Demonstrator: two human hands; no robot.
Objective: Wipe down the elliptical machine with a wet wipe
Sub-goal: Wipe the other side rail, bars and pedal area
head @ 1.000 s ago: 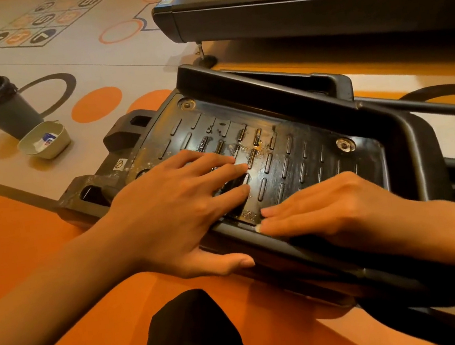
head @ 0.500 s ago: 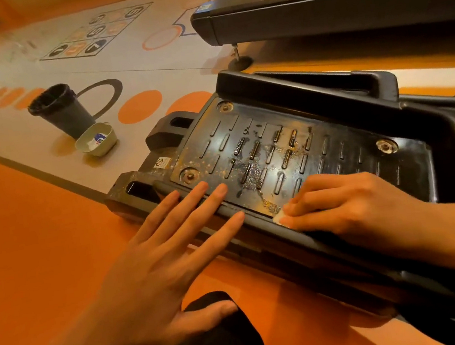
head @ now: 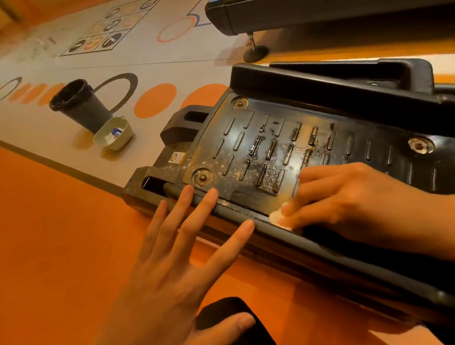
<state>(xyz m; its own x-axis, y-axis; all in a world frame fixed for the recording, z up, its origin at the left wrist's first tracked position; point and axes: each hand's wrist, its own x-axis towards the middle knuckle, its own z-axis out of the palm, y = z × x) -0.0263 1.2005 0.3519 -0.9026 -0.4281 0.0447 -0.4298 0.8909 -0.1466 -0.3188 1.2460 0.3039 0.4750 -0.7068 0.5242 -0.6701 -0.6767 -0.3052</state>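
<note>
as the right hand (head: 351, 199) pinches what seems a small wet wipe (head: 278, 217) at the pedal (head: 340, 140) rim, it could slip off, smearing grit (head: 270, 173); left hand (head: 172, 269) splayed, empty

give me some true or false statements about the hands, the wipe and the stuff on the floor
1. The right hand holds a white wipe at the near edge of the pedal. True.
2. The left hand grips the wipe. False: its fingers are spread straight and hold nothing.
3. A pale tray sits beside the dark bin on the floor. True.
4. The tray is empty. False: a small white and blue item lies in it.
5. The pedal's surface is spotless. False: specks cover its middle.
</note>
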